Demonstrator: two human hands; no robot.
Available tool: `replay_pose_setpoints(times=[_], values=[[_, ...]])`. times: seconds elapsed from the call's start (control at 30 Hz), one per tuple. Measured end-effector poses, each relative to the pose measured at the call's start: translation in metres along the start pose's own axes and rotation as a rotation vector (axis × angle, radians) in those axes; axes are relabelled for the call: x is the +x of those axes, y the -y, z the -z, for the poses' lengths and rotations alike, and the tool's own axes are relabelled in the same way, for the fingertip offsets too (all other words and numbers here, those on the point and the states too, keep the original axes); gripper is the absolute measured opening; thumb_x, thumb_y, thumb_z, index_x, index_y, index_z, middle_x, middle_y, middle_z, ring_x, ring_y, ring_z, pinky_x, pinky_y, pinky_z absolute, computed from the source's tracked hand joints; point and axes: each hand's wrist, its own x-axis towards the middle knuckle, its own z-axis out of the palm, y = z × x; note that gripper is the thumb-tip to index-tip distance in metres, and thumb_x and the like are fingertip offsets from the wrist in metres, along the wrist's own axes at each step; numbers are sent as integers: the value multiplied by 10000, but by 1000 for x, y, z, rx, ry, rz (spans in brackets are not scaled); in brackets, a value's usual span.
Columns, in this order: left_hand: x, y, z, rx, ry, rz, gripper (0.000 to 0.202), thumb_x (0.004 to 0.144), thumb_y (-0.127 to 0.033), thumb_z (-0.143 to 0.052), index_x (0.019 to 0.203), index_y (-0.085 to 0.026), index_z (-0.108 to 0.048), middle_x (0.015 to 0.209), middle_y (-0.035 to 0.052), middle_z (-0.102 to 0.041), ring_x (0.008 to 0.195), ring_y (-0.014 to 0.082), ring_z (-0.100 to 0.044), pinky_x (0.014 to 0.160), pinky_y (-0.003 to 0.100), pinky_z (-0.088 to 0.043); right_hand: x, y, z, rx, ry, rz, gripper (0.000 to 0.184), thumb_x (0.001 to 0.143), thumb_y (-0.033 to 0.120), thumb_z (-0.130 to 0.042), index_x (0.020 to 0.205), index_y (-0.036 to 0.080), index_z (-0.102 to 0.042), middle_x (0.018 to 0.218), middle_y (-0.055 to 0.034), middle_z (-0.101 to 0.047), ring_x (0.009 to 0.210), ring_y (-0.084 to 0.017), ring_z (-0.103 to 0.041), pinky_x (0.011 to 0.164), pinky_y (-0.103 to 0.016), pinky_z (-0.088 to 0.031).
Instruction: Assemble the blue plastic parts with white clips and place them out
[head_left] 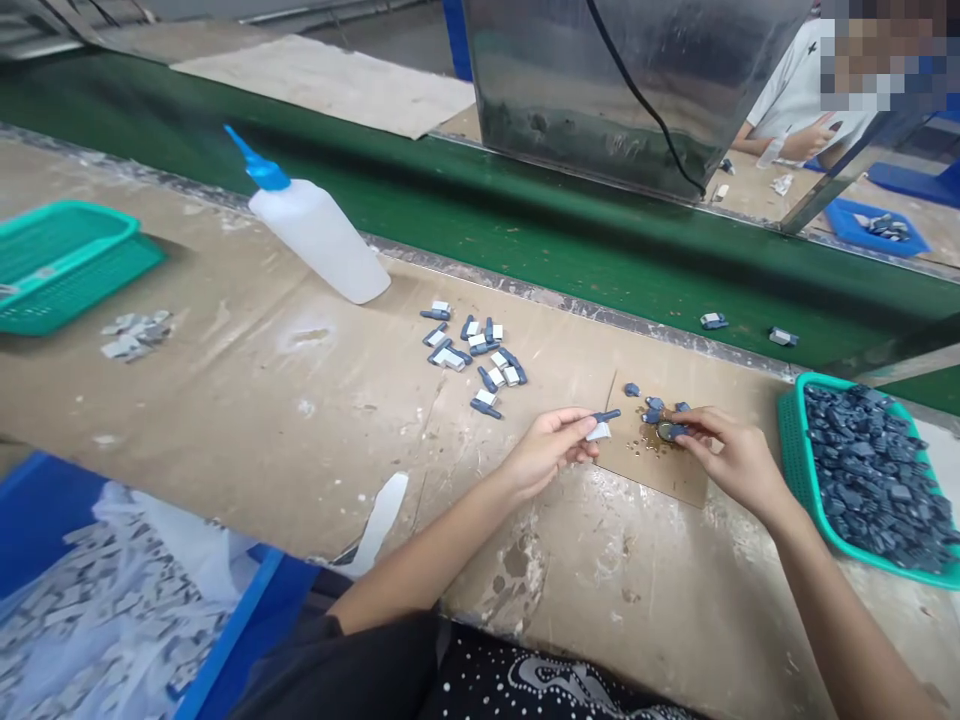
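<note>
My left hand pinches a small blue-and-white plastic part just above the worn bench top. My right hand rests to its right, fingertips closed on a small blue piece beside a few loose blue pieces and a patch of tiny brass-coloured bits. A cluster of assembled blue-and-white parts lies further back, left of both hands.
A teal basket full of dark blue pieces sits at my right. A white squeeze bottle with a blue nozzle lies tilted at the back. Another teal basket and grey parts are far left. A green conveyor runs behind; another person sits beyond.
</note>
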Motion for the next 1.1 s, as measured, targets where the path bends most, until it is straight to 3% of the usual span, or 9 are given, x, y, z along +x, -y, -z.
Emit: replay_pose_setpoints(times=[0.17, 0.33, 0.4, 0.5, 0.6, 0.7, 0.9, 1.1], values=[[0, 1, -1, 43, 3, -20, 226, 705, -181, -641, 915, -111, -593, 660, 16, -603, 515, 60, -548, 498, 178, -415, 4, 0, -11, -176, -25, 192, 183, 811, 216, -434, 916, 181, -580, 816, -84, -624, 775, -238, -578, 692, -405, -483], [-2, 5, -4, 106, 23, -2, 287, 694, -127, -637, 976, -129, -589, 809, 52, -640, 634, 104, -620, 647, 239, -481, -1, 2, -8, -153, -74, 133, 179, 793, 210, -473, 932, 209, -584, 809, -70, -624, 810, -244, -563, 717, -417, -467], [-3, 8, -6, 111, 43, 15, 251, 677, -119, -650, 924, -118, -602, 821, 62, -648, 699, 117, -631, 702, 239, -476, -5, 10, -7, 4, -159, 17, 146, 756, 236, -550, 895, 215, -588, 831, -64, -631, 820, -241, -574, 743, -422, -467], [-6, 10, -9, 133, 75, 23, 212, 643, -134, -681, 841, -108, -609, 753, 57, -656, 696, 115, -623, 698, 235, -468, -11, 32, -10, 536, -260, -204, 241, 681, 250, -660, 889, 227, -540, 849, -46, -644, 827, -218, -606, 771, -401, -486], [-10, 10, -11, 151, 79, 11, 234, 608, -150, -707, 816, -115, -606, 721, 44, -659, 663, 106, -610, 670, 233, -459, -14, 55, -19, 985, -175, -346, 326, 637, 227, -706, 888, 226, -497, 786, -24, -657, 796, -190, -630, 758, -351, -508], [-13, 8, -12, 150, 78, 4, 234, 593, -152, -714, 798, -118, -607, 709, 37, -660, 656, 104, -607, 668, 229, -451, -14, 68, -29, 1132, -121, -420, 360, 606, 202, -731, 871, 219, -489, 756, -8, -653, 733, -160, -636, 696, -292, -526], [-14, 7, -12, 199, 50, -29, 201, 588, -139, -706, 770, -115, -623, 686, 31, -656, 614, 92, -594, 631, 214, -447, -16, 76, -37, 1127, -189, -416, 363, 598, 188, -735, 863, 225, -489, 727, 11, -632, 717, -142, -632, 680, -272, -540], [-18, 15, -14, 285, -19, -201, 218, 612, -171, -703, 817, -148, -635, 807, 51, -676, 742, 140, -623, 722, 271, -481, -21, 87, -40, 924, -281, -360, 257, 627, 185, -707, 831, 218, -553, 719, -13, -636, 704, -150, -633, 671, -275, -554]])
